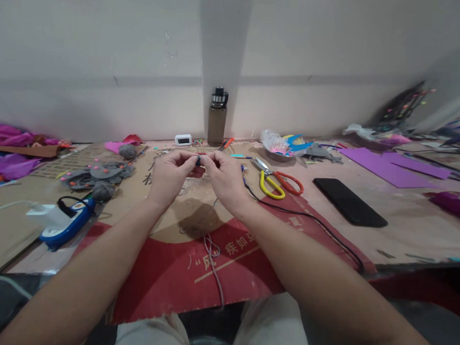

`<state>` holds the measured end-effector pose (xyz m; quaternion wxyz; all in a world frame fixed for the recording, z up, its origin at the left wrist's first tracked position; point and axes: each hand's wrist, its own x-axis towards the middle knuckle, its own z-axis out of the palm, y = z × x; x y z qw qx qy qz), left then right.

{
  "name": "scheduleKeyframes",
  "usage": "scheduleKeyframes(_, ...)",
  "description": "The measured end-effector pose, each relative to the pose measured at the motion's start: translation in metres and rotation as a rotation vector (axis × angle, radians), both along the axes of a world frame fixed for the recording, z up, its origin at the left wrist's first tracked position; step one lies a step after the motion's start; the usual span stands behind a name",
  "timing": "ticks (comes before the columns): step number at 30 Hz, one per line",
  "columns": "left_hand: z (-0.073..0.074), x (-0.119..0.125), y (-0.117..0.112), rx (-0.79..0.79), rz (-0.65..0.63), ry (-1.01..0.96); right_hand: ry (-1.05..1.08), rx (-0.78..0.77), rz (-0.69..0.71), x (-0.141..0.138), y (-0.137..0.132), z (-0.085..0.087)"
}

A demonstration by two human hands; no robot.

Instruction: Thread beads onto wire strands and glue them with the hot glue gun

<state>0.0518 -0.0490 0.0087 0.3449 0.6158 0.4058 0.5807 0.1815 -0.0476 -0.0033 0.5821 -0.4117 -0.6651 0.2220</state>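
Note:
My left hand (pixel 171 171) and my right hand (pixel 226 178) meet above the cardboard, fingertips closed together. Pinched between them is a small dark piece (pixel 198 161), too small to name. A grey yarn strand (pixel 218 281) lies looped on the red-printed cardboard (pixel 156 286) below and hangs over its front edge; whether it reaches up to my fingers is unclear. Just right of my right hand lie scissors (pixel 266 168) with one yellow and one red handle, blades apart. A thin black cable (pixel 308 214) with a blue-tipped end runs beside my right wrist.
A black phone (pixel 348 202) and purple sheets (pixel 390 167) lie at right. A bottle (pixel 217 123) and small white clock (pixel 183 140) stand by the back wall. A bowl of craft bits (pixel 282 153) sits behind the scissors. Grey yarn pieces (pixel 100 172) and a blue-white power strip (pixel 67 226) are at left.

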Motion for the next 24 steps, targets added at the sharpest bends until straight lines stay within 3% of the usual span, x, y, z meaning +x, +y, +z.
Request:
scheduleKeyframes(16, -0.001, 0.005, -0.002, 0.027, 0.013, -0.037, -0.042, -0.015, -0.001, -0.003, -0.003, 0.003)
scheduleKeyframes(20, 0.0, 0.001, 0.002, -0.054, -0.087, -0.093, -0.044, -0.026, -0.014, -0.002, -0.001, 0.002)
scheduleKeyframes(24, 0.005, -0.012, 0.008, -0.174, -0.22, 0.012, -0.075, -0.039, -0.059, 0.003, 0.003, 0.001)
